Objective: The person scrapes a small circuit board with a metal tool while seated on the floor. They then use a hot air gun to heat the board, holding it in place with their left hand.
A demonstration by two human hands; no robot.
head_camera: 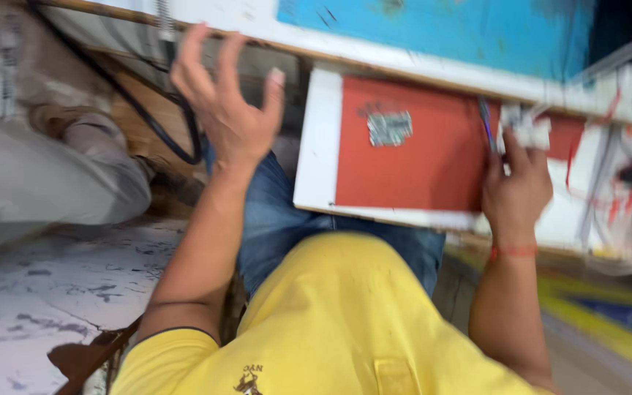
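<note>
left hand (224,102): raised in open air, fingers spread wide, holding nothing; a black cable (140,110) loops just behind it.
right hand (515,186): closed around a small white part (527,132) and a thin blue pen-like tool (486,124), pressed against the red panel (411,153).
red panel: tilted flat board with a white border, resting across the lap; a small silver patch (389,127) sits on its far middle.
edges: the panel's near white edge runs just above the blue jeans (272,219); a blue board (462,29) lies beyond its far edge.
open room: bare cracked floor (53,292) at near left; another person's grey-clad leg (45,175) lies at far left.
hard to make out: wires (623,197) at right are blurred and cut off by the frame; the white part's shape is unclear.
</note>
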